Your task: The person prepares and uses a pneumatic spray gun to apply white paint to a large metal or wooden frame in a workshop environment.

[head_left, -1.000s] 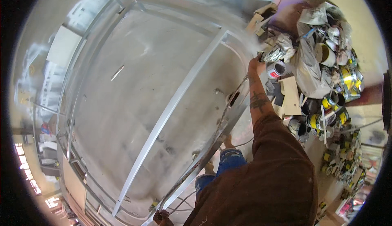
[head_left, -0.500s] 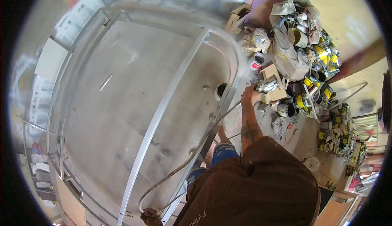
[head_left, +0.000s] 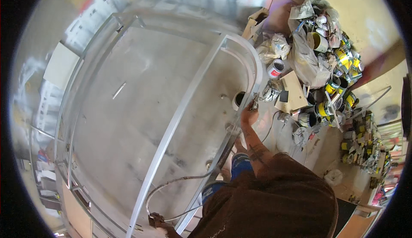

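With the right hand (head_left: 250, 111) closed on a small tool at the curved metal frame (head_left: 257, 72) and the left hand (head_left: 155, 220) gripping the hose (head_left: 171, 184), steady, even passes along the rail look best.

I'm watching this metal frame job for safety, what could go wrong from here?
1. The hose loops from the left hand across the floor near the person's legs; it may snag or trip them.
2. The right hand works at the curved frame just above an open can, which could get knocked over.
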A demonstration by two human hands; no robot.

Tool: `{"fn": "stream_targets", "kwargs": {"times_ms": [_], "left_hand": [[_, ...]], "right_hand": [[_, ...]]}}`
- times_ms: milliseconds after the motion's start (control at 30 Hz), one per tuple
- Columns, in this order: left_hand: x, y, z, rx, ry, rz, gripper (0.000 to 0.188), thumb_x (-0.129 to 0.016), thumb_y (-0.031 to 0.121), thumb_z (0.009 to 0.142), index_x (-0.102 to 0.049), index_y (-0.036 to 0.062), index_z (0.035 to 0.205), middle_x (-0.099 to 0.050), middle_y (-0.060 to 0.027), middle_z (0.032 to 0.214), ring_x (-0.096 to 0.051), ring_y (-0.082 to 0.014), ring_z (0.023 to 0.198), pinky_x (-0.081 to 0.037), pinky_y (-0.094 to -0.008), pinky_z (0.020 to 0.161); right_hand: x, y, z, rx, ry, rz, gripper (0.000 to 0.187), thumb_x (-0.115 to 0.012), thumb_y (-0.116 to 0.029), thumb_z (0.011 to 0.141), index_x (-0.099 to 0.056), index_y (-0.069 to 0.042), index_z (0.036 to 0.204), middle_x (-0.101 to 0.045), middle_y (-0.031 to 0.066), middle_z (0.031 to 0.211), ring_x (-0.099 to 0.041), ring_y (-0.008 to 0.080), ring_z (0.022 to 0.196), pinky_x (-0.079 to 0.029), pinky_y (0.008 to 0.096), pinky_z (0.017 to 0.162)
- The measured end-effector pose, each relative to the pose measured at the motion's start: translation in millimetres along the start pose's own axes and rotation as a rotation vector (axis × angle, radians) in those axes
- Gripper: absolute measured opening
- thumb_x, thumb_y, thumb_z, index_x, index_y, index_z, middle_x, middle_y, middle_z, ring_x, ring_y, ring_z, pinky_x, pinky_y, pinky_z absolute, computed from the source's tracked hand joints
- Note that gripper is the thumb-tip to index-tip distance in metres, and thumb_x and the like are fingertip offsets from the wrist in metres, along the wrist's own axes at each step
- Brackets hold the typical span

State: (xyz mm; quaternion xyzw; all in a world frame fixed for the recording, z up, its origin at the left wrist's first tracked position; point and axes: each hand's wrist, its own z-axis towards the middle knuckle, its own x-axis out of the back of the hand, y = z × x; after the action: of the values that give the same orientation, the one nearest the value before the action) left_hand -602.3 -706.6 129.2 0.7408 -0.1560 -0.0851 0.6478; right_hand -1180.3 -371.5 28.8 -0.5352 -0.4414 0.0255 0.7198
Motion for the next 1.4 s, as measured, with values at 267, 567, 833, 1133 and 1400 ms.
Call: {"fn": "stream_targets", "kwargs": {"times_ms": [267, 567, 833, 1133, 1400], "left_hand": [[3, -39, -9, -0.066, 0.264, 0.339, 0.023, -0.067, 0.025, 0.092, -0.061, 0.0046, 0.082, -0.057, -0.0057, 0.065, -0.052, -0.0168, 0.054, -0.041, -0.0276, 0.049], [-164, 49, -73, -0.085, 0.087, 0.495, 0.021, -0.07, 0.022, 0.088, -0.064, 0.002, 0.083, -0.062, -0.01, 0.07, -0.056, -0.0228, 0.057, -0.044, -0.0316, 0.05], [-225, 59, -87, 0.104, -0.051, 0.438, 0.019, -0.072, 0.016, 0.087, -0.064, -0.0013, 0.086, -0.06, -0.0091, 0.065, -0.054, -0.0208, 0.054, -0.044, -0.0298, 0.049], [-217, 55, -91, 0.23, -0.003, 0.413, 0.023, -0.073, 0.017, 0.086, -0.063, -0.0039, 0.088, -0.057, -0.0069, 0.063, -0.05, -0.0185, 0.053, -0.042, -0.03, 0.049], [-191, 57, -77, 0.253, 0.0, 0.41, 0.026, -0.073, 0.018, 0.085, -0.062, -0.0055, 0.088, -0.056, -0.0057, 0.064, -0.048, -0.0173, 0.055, -0.041, -0.0307, 0.051]], "right_hand": [[-100, -38, -7, -0.252, 0.089, 0.001, 0.058, -0.049, -0.045, 0.099, -0.057, 0.006, 0.125, -0.066, 0.0303, 0.107, -0.064, 0.0469, 0.098, -0.052, 0.0541, 0.082], [-217, -42, 91, -0.033, -0.118, -0.04, 0.048, -0.051, -0.043, 0.098, -0.055, -0.002, 0.123, -0.068, 0.0276, 0.09, -0.065, 0.0478, 0.082, -0.052, 0.0551, 0.072], [-288, -95, 152, 0.322, -0.326, -0.021, 0.04, -0.053, -0.041, 0.096, -0.06, -0.011, 0.121, -0.069, 0.0261, 0.092, -0.067, 0.0443, 0.08, -0.054, 0.0526, 0.07], [-310, -93, 170, 0.525, -0.326, 0.102, 0.031, -0.059, -0.032, 0.095, -0.064, -0.011, 0.117, -0.07, 0.021, 0.084, -0.067, 0.0419, 0.075, -0.052, 0.0506, 0.065], [-299, -77, 133, 0.175, -0.112, 0.067, 0.045, -0.058, -0.039, 0.095, -0.059, -0.009, 0.128, -0.069, 0.023, 0.082, -0.067, 0.0427, 0.07, -0.053, 0.0503, 0.06]]}}
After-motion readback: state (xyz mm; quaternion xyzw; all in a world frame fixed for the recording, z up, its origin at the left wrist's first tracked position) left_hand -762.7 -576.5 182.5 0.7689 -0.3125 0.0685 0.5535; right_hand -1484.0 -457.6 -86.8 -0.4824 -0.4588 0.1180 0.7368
